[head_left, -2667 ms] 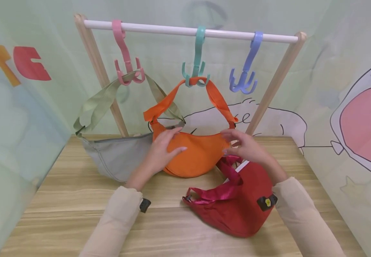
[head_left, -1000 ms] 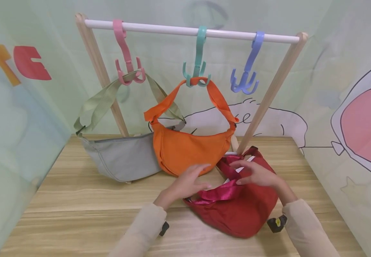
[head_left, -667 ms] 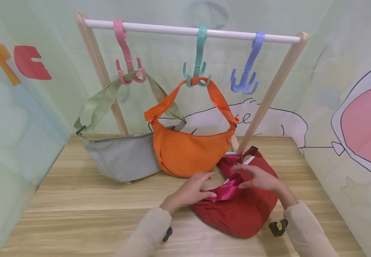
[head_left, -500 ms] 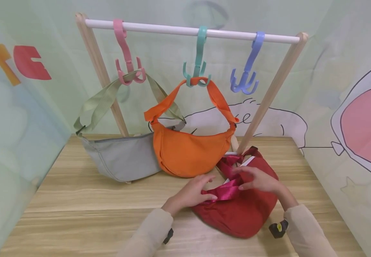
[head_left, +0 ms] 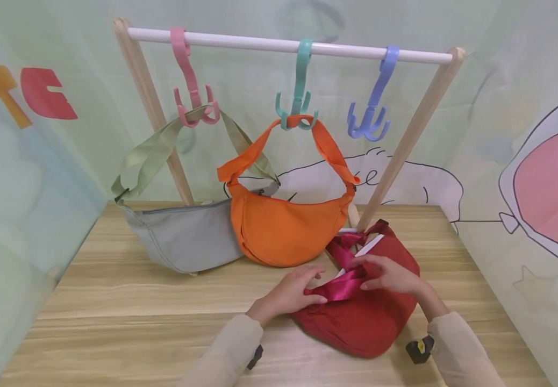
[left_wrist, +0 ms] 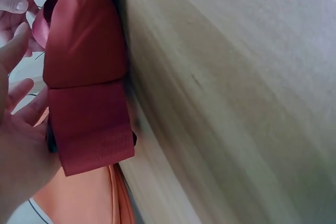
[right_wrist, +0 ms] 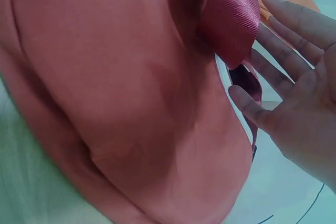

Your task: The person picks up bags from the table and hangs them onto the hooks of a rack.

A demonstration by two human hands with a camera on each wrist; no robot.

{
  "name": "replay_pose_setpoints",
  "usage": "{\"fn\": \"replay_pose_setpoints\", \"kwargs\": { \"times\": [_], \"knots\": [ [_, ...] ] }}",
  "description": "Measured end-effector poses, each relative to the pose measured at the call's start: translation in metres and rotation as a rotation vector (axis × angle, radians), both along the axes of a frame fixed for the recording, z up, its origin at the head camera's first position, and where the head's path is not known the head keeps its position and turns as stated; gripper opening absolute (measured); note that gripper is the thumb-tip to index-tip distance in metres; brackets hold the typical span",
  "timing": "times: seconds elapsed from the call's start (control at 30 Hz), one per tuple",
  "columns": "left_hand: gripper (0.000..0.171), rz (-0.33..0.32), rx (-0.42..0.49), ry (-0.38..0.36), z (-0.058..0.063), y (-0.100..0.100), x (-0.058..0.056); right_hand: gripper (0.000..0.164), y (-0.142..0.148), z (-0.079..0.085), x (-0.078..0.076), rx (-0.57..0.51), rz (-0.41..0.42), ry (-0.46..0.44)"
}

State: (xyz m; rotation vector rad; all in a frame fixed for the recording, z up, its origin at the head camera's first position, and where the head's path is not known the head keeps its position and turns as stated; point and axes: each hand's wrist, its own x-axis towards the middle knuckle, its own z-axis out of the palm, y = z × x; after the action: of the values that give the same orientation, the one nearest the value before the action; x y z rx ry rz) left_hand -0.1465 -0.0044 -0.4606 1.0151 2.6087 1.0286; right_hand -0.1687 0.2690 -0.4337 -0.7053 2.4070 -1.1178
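Observation:
A red crescent bag point(head_left: 366, 322) lies on the table at the front right, its magenta strap point(head_left: 343, 288) looped over its top. My left hand point(head_left: 288, 291) is at the bag's left end, fingers spread and slightly bent. In the left wrist view that hand point(left_wrist: 23, 145) is behind the strap's sewn end point(left_wrist: 92, 124). Over the bag's upper edge is my right hand point(head_left: 390, 277), thumb and fingers apart. The right wrist view shows its thumb near the white zip point(right_wrist: 233, 100), fingers beyond the strap.
Behind stands a rack with a white bar point(head_left: 250, 41) and wooden legs. An orange bag point(head_left: 288, 231) hangs from the teal hook point(head_left: 300, 80), a grey bag point(head_left: 189, 239) from the pink hook point(head_left: 185, 70). A blue hook point(head_left: 376, 97) is at right.
Both hands have come down from the sides of the orange bag to the red bag. Over the last second the left hand has edged right and slightly down. The hanging bags stay put.

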Motion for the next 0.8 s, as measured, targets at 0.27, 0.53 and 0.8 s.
{"fn": "replay_pose_setpoints", "kwargs": {
  "times": [0.27, 0.53, 0.8],
  "knots": [
    [0.06, 0.009, -0.027, 0.005, -0.001, 0.002, 0.002, 0.049, 0.0, -0.002, 0.003, -0.021, -0.017, -0.045],
    [0.058, 0.059, -0.029, 0.009, 0.009, 0.004, -0.001, 0.048, 0.0, -0.005, 0.003, -0.017, -0.011, -0.029],
    [0.061, 0.049, 0.056, -0.039, 0.013, 0.008, -0.002, 0.049, 0.0, -0.004, 0.002, -0.017, -0.021, -0.034]
  ]
}}
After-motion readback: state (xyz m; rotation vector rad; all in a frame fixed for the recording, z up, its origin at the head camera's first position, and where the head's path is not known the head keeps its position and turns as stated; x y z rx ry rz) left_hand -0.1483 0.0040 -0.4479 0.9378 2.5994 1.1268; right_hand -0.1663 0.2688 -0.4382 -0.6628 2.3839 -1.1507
